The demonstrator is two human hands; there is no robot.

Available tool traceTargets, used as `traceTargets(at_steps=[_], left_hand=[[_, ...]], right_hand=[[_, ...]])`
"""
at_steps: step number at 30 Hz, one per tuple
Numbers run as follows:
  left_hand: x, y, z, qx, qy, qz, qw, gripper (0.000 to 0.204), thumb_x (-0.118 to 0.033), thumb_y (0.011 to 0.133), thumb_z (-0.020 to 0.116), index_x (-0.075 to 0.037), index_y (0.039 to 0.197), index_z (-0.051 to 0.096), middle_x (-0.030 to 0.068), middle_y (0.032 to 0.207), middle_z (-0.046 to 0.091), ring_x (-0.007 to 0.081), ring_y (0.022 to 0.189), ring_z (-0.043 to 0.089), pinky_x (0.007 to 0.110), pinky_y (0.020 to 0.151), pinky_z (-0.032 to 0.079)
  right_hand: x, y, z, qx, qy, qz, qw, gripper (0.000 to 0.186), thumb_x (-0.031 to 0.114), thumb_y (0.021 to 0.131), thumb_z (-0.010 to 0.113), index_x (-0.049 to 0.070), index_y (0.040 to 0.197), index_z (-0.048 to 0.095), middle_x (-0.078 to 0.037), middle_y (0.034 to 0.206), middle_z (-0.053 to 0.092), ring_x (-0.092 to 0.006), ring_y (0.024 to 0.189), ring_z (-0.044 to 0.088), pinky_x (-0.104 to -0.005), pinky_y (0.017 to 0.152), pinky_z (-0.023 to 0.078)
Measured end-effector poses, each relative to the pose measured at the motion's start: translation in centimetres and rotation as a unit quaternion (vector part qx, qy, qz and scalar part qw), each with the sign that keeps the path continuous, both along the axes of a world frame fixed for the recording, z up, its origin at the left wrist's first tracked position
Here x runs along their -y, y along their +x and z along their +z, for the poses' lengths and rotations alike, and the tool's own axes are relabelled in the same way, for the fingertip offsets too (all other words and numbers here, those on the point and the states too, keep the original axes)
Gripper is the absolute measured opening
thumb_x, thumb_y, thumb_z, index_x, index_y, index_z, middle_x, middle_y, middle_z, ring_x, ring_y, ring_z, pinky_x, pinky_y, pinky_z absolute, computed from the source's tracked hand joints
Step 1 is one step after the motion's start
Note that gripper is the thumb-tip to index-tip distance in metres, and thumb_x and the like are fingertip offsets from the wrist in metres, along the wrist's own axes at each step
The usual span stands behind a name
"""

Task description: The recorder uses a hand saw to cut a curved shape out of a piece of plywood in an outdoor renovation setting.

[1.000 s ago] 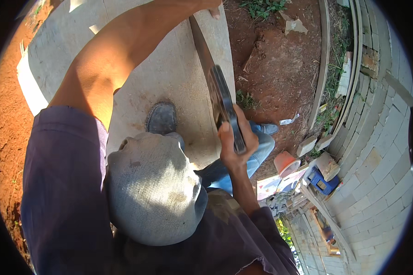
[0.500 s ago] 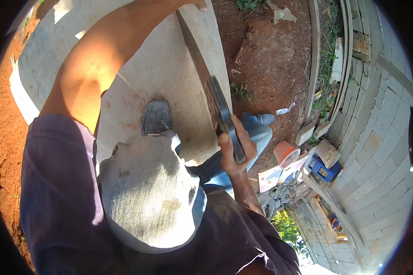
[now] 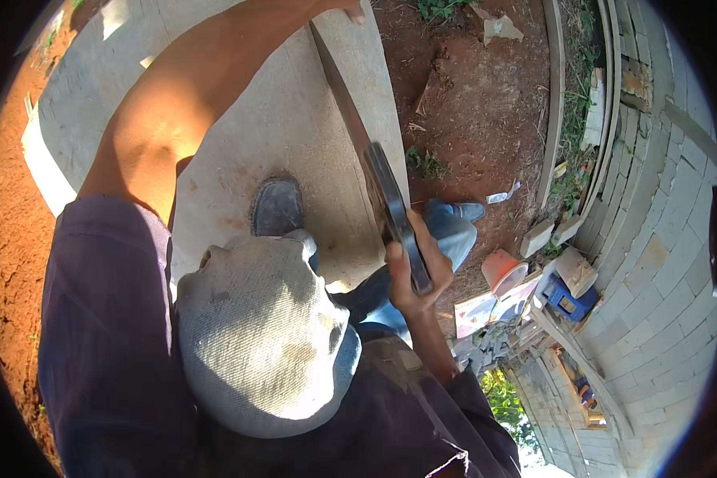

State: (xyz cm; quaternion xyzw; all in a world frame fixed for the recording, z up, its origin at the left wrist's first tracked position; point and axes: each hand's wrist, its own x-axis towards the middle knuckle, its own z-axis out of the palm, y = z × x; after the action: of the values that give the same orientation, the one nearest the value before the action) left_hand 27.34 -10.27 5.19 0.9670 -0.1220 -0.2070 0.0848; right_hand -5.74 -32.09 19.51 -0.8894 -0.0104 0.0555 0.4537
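My right hand (image 3: pixel 418 271) is shut on the dark handle (image 3: pixel 394 207) of a hand saw, whose long blade (image 3: pixel 334 80) runs along a line near the right side of a pale board (image 3: pixel 239 127). At the top edge my left hand (image 3: pixel 346 12) rests at the board's far end beside the blade's far part; only some fingers show, so its grip is unclear. My shod left foot (image 3: pixel 277 209) stands on the board, below a bent knee in faded jeans (image 3: pixel 259 334). My right leg (image 3: pixel 450 227) is off the board's right side.
Red soil (image 3: pixel 478 103) with weeds and long planks (image 3: pixel 554 95) lies right of the board. A pale block wall (image 3: pixel 669 263) curves along the right, with an orange bucket (image 3: pixel 502 271), a blue container (image 3: pixel 570 304) and scrap wood near it. Sunlit soil (image 3: pixel 4 247) borders the left.
My right hand and the saw handle have moved down along the board toward my body. The view has shifted slightly; my left hand stays at the board's far end.
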Motion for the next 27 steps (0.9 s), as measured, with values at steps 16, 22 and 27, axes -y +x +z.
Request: traceTargets(at_steps=[16,22,27], left_hand=[[-0.3,-0.6,-0.1,0.009,0.029,0.017,0.999,0.126,-0.054,0.056,0.089,0.001,0.151,0.027,0.0256,0.132,0.058,0.055,0.124,0.048,0.068,0.105,0.031],[0.6,-1.0,0.5,0.024,0.015,0.014,0.999,0.128,-0.048,0.056,0.091,0.001,0.152,0.024,0.0271,0.13,0.059,0.0568,0.126,0.045,0.068,0.103,0.031],[3.5,-1.6,-0.6,0.008,-0.024,0.007,1.0,0.126,-0.044,0.054,0.092,0.002,0.151,0.026,0.0268,0.127,0.061,0.0574,0.124,0.047,0.069,0.102,0.032]], right_hand=[[1.6,-1.6,2.5,-0.105,0.041,-0.054,0.992,0.04,0.017,0.091,0.065,-0.008,0.121,0.062,-0.021,0.094,0.073,-0.0191,0.081,0.071,-0.0287,0.073,0.055],[-0.6,0.9,-1.8,0.004,-0.014,0.004,1.0,0.035,0.009,0.089,0.064,-0.009,0.119,0.062,-0.018,0.091,0.072,-0.0169,0.069,0.069,-0.0266,0.063,0.054],[-4.6,8.1,-4.4,-0.07,0.108,-0.066,0.989,0.037,0.01,0.089,0.065,-0.005,0.123,0.062,-0.01,0.079,0.066,-0.0123,0.063,0.061,-0.0253,0.06,0.05]])
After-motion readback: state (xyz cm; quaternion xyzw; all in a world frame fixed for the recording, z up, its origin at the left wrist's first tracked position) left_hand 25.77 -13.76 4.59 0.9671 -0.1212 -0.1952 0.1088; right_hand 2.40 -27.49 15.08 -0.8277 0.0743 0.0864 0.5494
